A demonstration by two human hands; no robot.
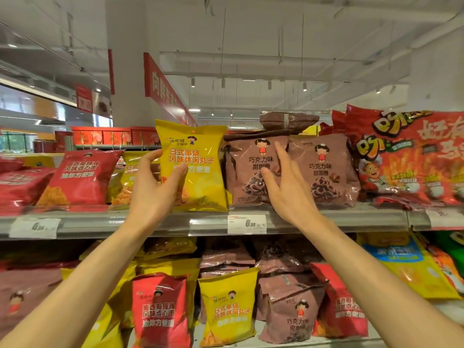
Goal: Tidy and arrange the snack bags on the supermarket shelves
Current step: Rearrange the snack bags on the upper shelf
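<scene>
On the upper shelf [150,223], the left hand [153,189] grips a yellow snack bag [198,156], thumb across its front and fingers curled behind its left edge. That bag stands upright at the shelf's front lip, touching the brown chocolate bag [248,169] to its right. The right hand [286,189] lies with fingers straight and together against the face of that brown bag, holding nothing. A second brown bag [324,172] stands just beside it, and a third brown bag [288,121] lies flat across the tops of both. Further right leans a large red bag [411,156]. Left of the yellow bag stand a partly hidden yellow bag [125,182] and a red snack bag [82,177]. A price tag [246,224] reading 6.90 is fixed to the shelf edge. Below, the lower shelf [313,344] carries mixed red, yellow and brown bags, several tilted.
</scene>
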